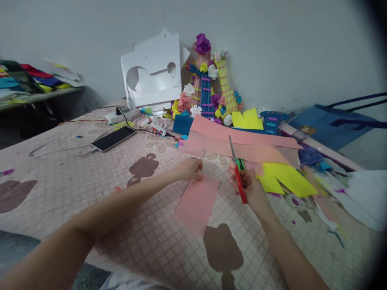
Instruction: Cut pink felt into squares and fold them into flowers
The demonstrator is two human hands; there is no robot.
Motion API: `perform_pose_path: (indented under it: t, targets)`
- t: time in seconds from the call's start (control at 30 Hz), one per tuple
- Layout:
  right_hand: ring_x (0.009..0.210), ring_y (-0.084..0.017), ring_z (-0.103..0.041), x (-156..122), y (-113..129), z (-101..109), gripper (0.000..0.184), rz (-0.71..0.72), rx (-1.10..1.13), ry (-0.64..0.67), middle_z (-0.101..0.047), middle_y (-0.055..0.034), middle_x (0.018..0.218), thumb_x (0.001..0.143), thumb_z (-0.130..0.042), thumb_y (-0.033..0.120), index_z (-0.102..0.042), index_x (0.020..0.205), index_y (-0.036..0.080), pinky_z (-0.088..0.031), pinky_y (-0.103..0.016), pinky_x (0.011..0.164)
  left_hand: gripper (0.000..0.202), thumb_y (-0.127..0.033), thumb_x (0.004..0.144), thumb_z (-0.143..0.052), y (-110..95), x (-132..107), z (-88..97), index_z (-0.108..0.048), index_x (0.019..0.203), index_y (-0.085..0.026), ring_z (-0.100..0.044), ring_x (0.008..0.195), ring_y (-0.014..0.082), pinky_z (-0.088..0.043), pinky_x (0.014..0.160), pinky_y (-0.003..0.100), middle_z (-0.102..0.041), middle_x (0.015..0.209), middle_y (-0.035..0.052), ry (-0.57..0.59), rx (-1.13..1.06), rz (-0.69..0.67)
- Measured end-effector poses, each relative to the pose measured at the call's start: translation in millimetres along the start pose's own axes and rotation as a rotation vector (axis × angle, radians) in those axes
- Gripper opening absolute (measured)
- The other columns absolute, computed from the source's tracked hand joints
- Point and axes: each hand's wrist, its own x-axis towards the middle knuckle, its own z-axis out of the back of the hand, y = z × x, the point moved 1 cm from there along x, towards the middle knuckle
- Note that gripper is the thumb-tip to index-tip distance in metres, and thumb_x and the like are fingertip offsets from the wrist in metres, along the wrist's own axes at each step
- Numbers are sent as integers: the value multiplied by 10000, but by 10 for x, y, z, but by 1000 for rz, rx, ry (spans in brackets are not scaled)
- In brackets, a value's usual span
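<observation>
A small pink paper sheet (pixel 198 205) lies near the middle of the table, slightly blurred at its lower end. My left hand (pixel 192 168) is closed at its upper left corner, pinching the edge between thumb and fingers. To the right of that sheet, my right hand (pixel 249 187) is wrapped round red-handled scissors (pixel 239 181), their blades pointing up and away from me. A green-handled tool (pixel 241 163) shows just behind the scissors, partly hidden. Larger pink sheets (pixel 229 135) and a cut yellow sheet (pixel 286 179) lie beyond and beside my right hand.
A phone (pixel 113 139), a power strip (pixel 116 116) and a glue gun (pixel 155 125) with cables occupy the left. Paper-flower-decorated guitar shapes (pixel 206 92) and a white cut-out board (pixel 152 72) lean on the wall. A blue bag (pixel 332 125) sits at right, near paper scraps.
</observation>
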Motion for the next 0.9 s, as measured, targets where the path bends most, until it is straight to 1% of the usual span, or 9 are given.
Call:
perform_pose_path:
  t: [0.1,0.23,0.37,0.43,0.53,0.63,0.7,0.8,0.9]
  targets:
    - [528,-123,-524,11,15,29,334,-27,7,-3,-601,2,717,640,-747,381,-516,808,208,-423,-253,453,213,-183,553,-723,16,45,11,-635,744,-148,-537,632,136,-344,544,214,-595,655,-10,60,-35,21]
    - [468,-96,-481,0,82,-62,345,-62,51,51,-613,-5,725,653,-731,400,-513,833,202,-399,-243,426,151,-230,594,-707,-36,22,74,-620,686,-148,-492,596,106,-322,531,207,-545,599,-35,115,-112,-6]
    - [445,-83,-450,25,101,-203,379,-115,119,125,-589,18,677,606,-759,389,-483,791,207,-395,-237,418,232,-300,591,-731,-110,-17,70,-579,632,-130,-445,556,83,-300,510,203,-500,556,-41,153,-395,-58]
    - [452,-86,-454,47,73,-242,399,-122,134,147,-567,35,648,580,-773,369,-474,789,208,-384,-230,416,254,-311,588,-737,-125,-24,37,-582,657,-122,-446,552,76,-314,512,199,-501,569,-39,156,-574,-35]
    - [466,-85,-455,62,25,-258,402,-111,150,164,-541,54,633,578,-773,327,-473,817,204,-369,-220,424,263,-339,632,-708,-126,-20,-19,-599,702,-110,-453,540,71,-338,505,198,-513,592,-28,105,-756,58]
    - [474,-83,-449,53,20,-257,387,-103,154,165,-530,58,635,583,-766,301,-479,821,199,-362,-219,431,259,-339,669,-691,-128,-13,-35,-589,647,-101,-408,491,52,-306,471,187,-472,542,-37,14,-800,99]
    - [481,-83,-447,44,43,-259,389,-102,161,144,-524,58,632,570,-771,299,-482,810,198,-359,-219,434,280,-369,705,-674,-126,-28,-23,-613,698,-95,-399,477,48,-285,458,181,-462,533,-39,-21,-829,127]
    - [485,-82,-448,38,87,-261,392,-113,181,92,-518,61,619,554,-779,302,-489,796,197,-365,-220,442,388,-475,739,-643,-109,-104,-21,-625,858,-107,-481,522,75,-332,474,188,-527,610,-15,71,-951,223]
    - [491,-79,-461,33,125,-250,395,-106,213,46,-534,56,621,535,-791,302,-499,778,194,-383,-217,456,420,-454,650,-735,-85,-220,-59,-623,852,-104,-516,540,91,-347,470,195,-569,670,5,238,-951,246]
